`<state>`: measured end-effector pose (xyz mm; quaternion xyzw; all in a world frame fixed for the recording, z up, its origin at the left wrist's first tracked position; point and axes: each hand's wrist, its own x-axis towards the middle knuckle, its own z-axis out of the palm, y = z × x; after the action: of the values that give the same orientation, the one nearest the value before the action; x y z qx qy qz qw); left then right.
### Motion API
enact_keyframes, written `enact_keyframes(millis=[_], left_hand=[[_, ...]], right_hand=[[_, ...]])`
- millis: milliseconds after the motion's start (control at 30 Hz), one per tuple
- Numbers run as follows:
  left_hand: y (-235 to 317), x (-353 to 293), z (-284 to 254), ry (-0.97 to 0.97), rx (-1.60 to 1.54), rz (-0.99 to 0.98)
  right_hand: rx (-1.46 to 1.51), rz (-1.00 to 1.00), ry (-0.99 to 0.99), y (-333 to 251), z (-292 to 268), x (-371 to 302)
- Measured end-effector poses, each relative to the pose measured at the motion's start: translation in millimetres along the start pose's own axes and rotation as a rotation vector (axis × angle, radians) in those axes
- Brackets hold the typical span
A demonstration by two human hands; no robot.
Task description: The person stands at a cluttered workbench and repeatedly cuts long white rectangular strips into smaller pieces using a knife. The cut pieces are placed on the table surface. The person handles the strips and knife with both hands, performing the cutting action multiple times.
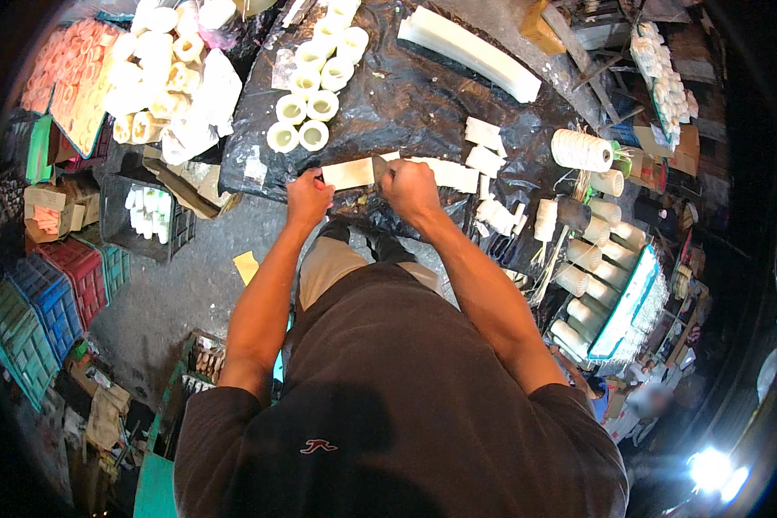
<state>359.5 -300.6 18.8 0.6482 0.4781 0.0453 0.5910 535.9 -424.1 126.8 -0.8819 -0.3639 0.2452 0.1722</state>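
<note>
Both my hands are at the near edge of a table covered in black plastic. The fingers of my left hand (307, 197) are closed at the left end of a flat cream strip (348, 174), which looks like wax. My right hand (413, 188) is closed round a flat grey-brown blade (379, 168), standing at the strip's right end; its handle is hidden in my fist. Another pale strip (447, 174) lies just right of that hand. Short cut pieces (485, 161) of the same pale material lie further right.
Cream hollow cylinders (322, 105) stand in two rows at the far left of the table. A long stack of pale strips (470, 53) lies at the back. A string spool (581, 150) and a tray (623, 315) beside pale cylinders are at right. Crates (39, 298) stand left.
</note>
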Motion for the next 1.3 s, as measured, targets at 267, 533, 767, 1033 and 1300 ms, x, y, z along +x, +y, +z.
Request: enact_keyframes(millis=[267, 533, 767, 1033, 1300], left_hand=[[2.3, 0.4, -1.5, -0.004, 0.018, -0.038], [8.2, -5.4, 1.2, 0.041, 0.107, 0.04], [7.1, -3.1, 11.2, 0.13, 0.418, 0.362], [24.1, 10.2, 20.2, 0.018, 0.383, 0.667], [28.6, -2.1, 27.9, -0.144, 0.58, 0.648]], right_hand=[[-0.032, -0.036, -0.055, -10.9, 0.8, 13.2], [-0.127, 0.008, -0.045, -3.7, 22.6, 22.2], [-0.048, 0.03, -0.062, 10.8, 7.5, 8.7], [-0.035, -0.087, -0.01, 23.9, -28.7, -8.7], [-0.047, -0.245, 0.05, -3.7, 11.2, 9.5]])
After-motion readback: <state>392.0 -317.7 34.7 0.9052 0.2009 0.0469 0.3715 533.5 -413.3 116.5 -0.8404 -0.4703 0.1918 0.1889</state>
